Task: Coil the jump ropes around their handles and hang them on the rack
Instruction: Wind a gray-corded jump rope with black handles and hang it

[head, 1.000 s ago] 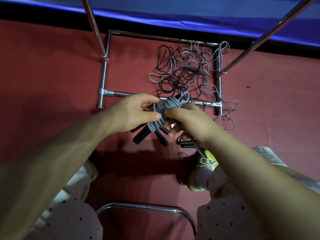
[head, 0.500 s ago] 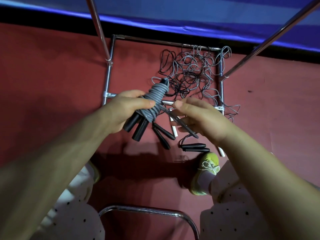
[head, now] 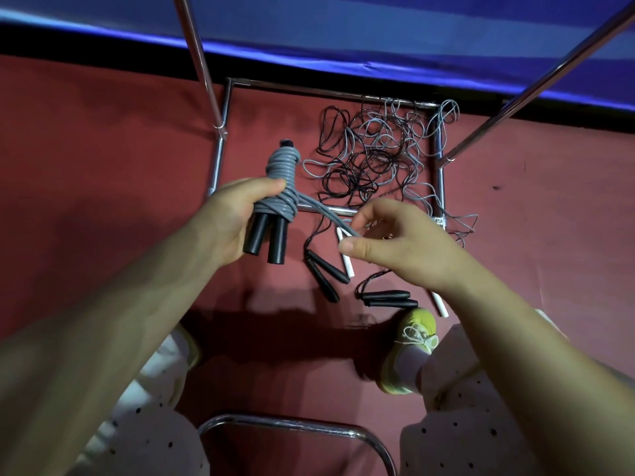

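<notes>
**Last Loop of a Grey Jump Rope Held Out for Finishing**

Head view: The left hand [head: 228, 219] grips a grey jump rope bundle [head: 282, 182] around its lower coils, fingers and thumb curled round it so the wraps cannot slip. The two black handles [head: 266, 240] stick out side by side below the hand, and one dark handle end shows above the top of the coil. The bundle is held upright in the air, over the red floor [head: 103, 166], probably to keep the free end clear of the clutter beneath.

A doubled grey strand, the rope tail [head: 324, 214], runs from the coil's lower right to the right hand [head: 395, 245]. There the thumb and forefinger pinch it, while the other fingers spread loosely. Holding the tail taut and off to the side looks like preparation for tucking it in or forming a hanging loop; the coiling itself seems almost done.

On the floor, inside the chrome base frame of the rack [head: 438, 187], lies a tangle of loose black and grey ropes [head: 374, 156], not yet coiled. Nearer the person lie black floor handles [head: 324, 269], another black pair [head: 388, 298] and thin white handles [head: 345, 259]. Two slanted chrome rack poles [head: 199, 60] rise toward the camera. A yellow shoe [head: 412, 341] stands just beside the second pair, and a curved chrome bar [head: 292, 427] shows at the bottom edge.
</notes>
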Available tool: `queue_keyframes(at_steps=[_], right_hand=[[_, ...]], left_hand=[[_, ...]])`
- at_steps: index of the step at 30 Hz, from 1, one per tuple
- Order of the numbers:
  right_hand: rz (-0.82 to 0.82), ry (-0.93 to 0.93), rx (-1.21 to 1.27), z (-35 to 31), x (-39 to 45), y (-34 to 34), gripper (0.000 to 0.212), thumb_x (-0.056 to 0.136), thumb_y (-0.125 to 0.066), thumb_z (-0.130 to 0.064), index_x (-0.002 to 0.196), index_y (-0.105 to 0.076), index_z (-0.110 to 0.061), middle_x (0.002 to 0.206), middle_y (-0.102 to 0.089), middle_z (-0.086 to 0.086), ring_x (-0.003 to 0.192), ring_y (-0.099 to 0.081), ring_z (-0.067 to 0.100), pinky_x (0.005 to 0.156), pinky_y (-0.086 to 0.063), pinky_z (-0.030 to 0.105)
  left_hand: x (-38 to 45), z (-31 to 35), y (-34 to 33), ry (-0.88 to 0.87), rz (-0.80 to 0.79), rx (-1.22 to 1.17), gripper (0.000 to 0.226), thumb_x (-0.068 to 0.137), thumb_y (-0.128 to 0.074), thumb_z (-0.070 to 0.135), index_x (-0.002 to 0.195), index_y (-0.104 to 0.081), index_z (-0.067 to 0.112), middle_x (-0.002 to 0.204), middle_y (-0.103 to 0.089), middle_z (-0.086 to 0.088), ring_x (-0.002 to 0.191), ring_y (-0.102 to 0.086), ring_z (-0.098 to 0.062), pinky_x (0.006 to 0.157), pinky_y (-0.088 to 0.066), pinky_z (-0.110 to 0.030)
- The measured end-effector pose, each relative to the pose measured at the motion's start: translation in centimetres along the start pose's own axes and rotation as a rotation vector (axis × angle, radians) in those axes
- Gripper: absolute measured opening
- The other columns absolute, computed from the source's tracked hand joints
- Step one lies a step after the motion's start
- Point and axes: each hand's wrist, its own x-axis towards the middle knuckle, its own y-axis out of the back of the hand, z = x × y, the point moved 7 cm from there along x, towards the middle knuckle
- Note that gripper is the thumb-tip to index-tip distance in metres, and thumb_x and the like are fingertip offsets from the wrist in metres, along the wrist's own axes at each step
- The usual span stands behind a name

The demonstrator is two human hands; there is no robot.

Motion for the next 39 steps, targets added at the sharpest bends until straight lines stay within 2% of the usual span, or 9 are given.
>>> queue_keyframes(at_steps=[4, 13, 17, 19, 23, 26, 31, 34, 39], right_hand=[[0.093, 0.028, -0.184, 0.2, 0.2, 0.9, 0.019, 0.077, -0.077, -0.030, 0.070, -0.063, -0.020, 0.082, -0.061, 0.002, 0.068, -0.057, 0.012, 0.064, -0.042, 0.024], [0.057, 0.103, -0.194, -0.4, 0.2, 0.4, 0.019, 0.083, -0.073, -0.026, 0.068, -0.060, -0.024, 0.086, -0.059, -0.004, 0.083, -0.055, 0.010, 0.072, -0.039, 0.019], [0.137, -0.011, 0.274, 0.2, 0.4, 1.5, 0.024, 0.078, -0.065, -0.038, 0.074, -0.067, -0.014, 0.076, -0.060, 0.006, 0.072, -0.053, 0.015, 0.073, -0.042, 0.028], [0.133, -0.034, 0.523, 0.4, 0.6, 1.2, 0.026, 0.076, -0.060, -0.032, 0.084, -0.071, -0.010, 0.078, -0.066, 0.003, 0.081, -0.059, 0.016, 0.088, -0.047, 0.031], [-0.012, -0.014, 0.955, -0.7, 1.0, -0.2, 0.013, 0.064, -0.063, -0.015, 0.071, -0.074, -0.012, 0.087, -0.069, 0.007, 0.090, -0.061, 0.020, 0.092, -0.048, 0.029], [-0.181, 0.020, 1.178, -1.3, 0.9, -0.6, 0.027, 0.046, -0.072, -0.028, 0.067, -0.073, -0.013, 0.102, -0.071, 0.010, 0.097, -0.065, 0.024, 0.087, -0.051, 0.032], [-0.170, 0.013, 1.358, -1.1, 1.0, -1.4, 0.033, 0.043, -0.076, -0.020, 0.072, -0.067, -0.006, 0.107, -0.067, 0.017, 0.103, -0.062, 0.034, 0.099, -0.046, 0.041], [-0.102, -0.007, 1.400, -1.2, 1.3, -1.3, 0.016, 0.057, -0.061, -0.014, 0.071, -0.067, -0.007, 0.104, -0.068, 0.015, 0.101, -0.063, 0.032, 0.102, -0.043, 0.040], [-0.061, -0.034, 1.487, -1.6, 1.4, -0.9, 0.022, 0.075, -0.044, -0.011, 0.068, -0.065, -0.009, 0.100, -0.068, 0.011, 0.101, -0.064, 0.029, 0.096, -0.048, 0.039]], left_hand=[[0.2, 0.2, 0.2, -0.012, 0.034, -0.077, 0.011, 0.091, -0.055, 0.021, 0.092, -0.060, 0.012, 0.066, -0.062, 0.003, 0.053, -0.059, -0.009, 0.055, -0.045, -0.021], [-0.1, 0.1, -0.2, 0.020, 0.006, -0.154, 0.015, 0.093, -0.051, 0.021, 0.085, -0.061, 0.013, 0.059, -0.062, 0.006, 0.050, -0.058, -0.007, 0.050, -0.046, -0.016], [-0.2, 0.3, -0.5, -0.083, -0.003, 0.032, 0.009, 0.091, -0.054, 0.013, 0.082, -0.058, 0.013, 0.057, -0.062, 0.005, 0.052, -0.058, -0.010, 0.052, -0.045, -0.020], [-0.5, 0.1, -1.2, -0.134, -0.043, 0.121, 0.009, 0.089, -0.056, 0.005, 0.085, -0.054, 0.012, 0.064, -0.063, 0.001, 0.056, -0.059, -0.014, 0.058, -0.050, -0.028], [-1.3, -0.8, -2.5, -0.089, -0.132, 0.118, 0.018, 0.089, -0.055, -0.004, 0.093, -0.050, 0.013, 0.081, -0.058, -0.010, 0.065, -0.060, -0.022, 0.051, -0.056, -0.038], [-1.5, -1.3, -3.3, -0.092, -0.193, 0.234, 0.023, 0.088, -0.056, -0.005, 0.095, -0.050, 0.017, 0.086, -0.058, -0.014, 0.073, -0.061, -0.027, 0.048, -0.056, -0.032], [-1.6, -1.0, -4.0, -0.196, -0.191, 0.436, 0.029, 0.085, -0.064, 0.000, 0.095, -0.052, 0.025, 0.090, -0.061, -0.015, 0.075, -0.061, -0.025, 0.065, -0.055, -0.042], [-1.8, -0.1, -4.0, -0.321, -0.149, 0.550, 0.031, 0.082, -0.069, 0.007, 0.095, -0.052, 0.029, 0.093, -0.065, -0.013, 0.076, -0.060, -0.019, 0.078, -0.053, -0.047], [-2.9, -0.3, -4.1, -0.253, -0.141, 0.342, 0.021, 0.072, -0.064, 0.026, 0.090, -0.054, 0.031, 0.083, -0.061, -0.002, 0.078, -0.060, -0.022, 0.073, -0.053, -0.045]])
